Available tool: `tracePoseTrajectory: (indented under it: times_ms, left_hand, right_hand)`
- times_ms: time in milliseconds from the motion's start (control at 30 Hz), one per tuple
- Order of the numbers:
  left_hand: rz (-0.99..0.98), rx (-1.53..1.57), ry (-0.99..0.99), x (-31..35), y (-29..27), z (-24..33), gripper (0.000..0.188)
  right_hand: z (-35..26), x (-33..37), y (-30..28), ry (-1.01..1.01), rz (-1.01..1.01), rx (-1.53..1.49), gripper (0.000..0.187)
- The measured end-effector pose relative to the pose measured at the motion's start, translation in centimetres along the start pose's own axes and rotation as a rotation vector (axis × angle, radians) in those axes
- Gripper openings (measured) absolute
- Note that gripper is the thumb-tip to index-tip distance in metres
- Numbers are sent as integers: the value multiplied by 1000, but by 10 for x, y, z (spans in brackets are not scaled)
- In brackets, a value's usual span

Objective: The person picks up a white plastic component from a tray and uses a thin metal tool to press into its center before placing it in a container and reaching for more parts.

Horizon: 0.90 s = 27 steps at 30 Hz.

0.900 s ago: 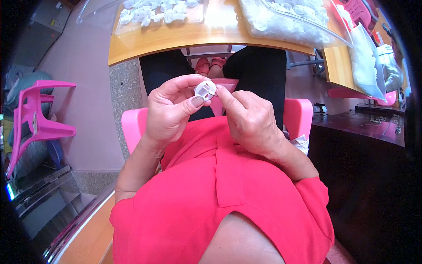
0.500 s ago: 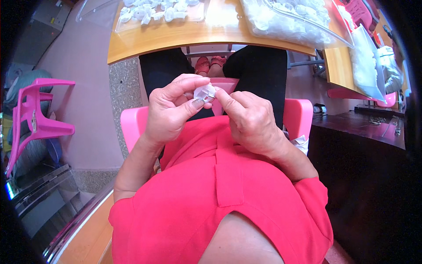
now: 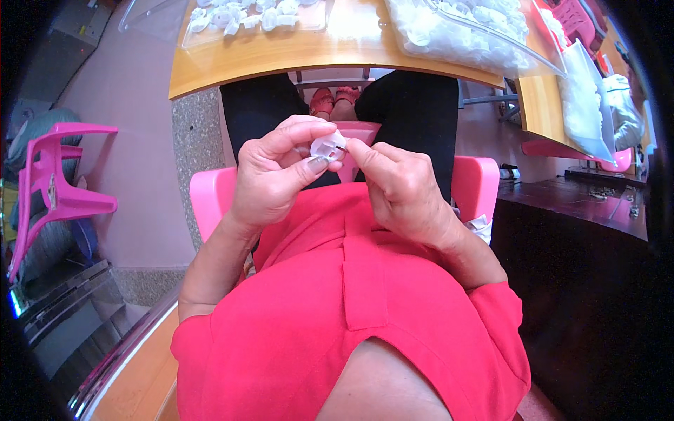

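Observation:
A small white plastic part [image 3: 327,146] is pinched between both my hands above my lap. My left hand [image 3: 274,175] grips it with thumb and forefinger from the left. My right hand [image 3: 400,189] meets it from the right, its fingertips pressing on the part's edge. I sit on a pink plastic chair [image 3: 210,200] in a red shirt and black trousers. Most of the part is hidden by my fingers.
A wooden table [image 3: 281,59] stands in front of my knees, with a clear tray of white plastic parts [image 3: 246,14] and a clear bag of more white parts [image 3: 463,31]. A pink chair [image 3: 56,189] stands at left. A dark bench [image 3: 583,203] is at right.
The white part has been turned between my fingers and both hands have closed more tightly around it. The hands stay in the same place above my lap.

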<state>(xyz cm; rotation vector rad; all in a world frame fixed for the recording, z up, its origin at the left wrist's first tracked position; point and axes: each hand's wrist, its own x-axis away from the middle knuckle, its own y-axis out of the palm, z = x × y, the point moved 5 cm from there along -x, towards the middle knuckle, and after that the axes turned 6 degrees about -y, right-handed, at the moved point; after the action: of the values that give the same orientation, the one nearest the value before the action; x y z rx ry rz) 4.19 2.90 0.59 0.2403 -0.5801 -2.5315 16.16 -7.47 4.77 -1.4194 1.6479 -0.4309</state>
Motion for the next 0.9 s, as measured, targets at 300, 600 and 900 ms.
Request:
tracePoseTrajectory:
  times_ms: [300,600,900]
  left_hand:
    - [26,-75,78,1,3,-3,31]
    - [111,252,-154,1,0,-12,35]
    - [146,264,-190,2,0,-18,34]
  right_hand:
    - [-1,-1,0,58,-25,55,40]
    - [-8,1,-2,-6,93,399,43]
    - [-12,-1,0,-10,90,523,40]
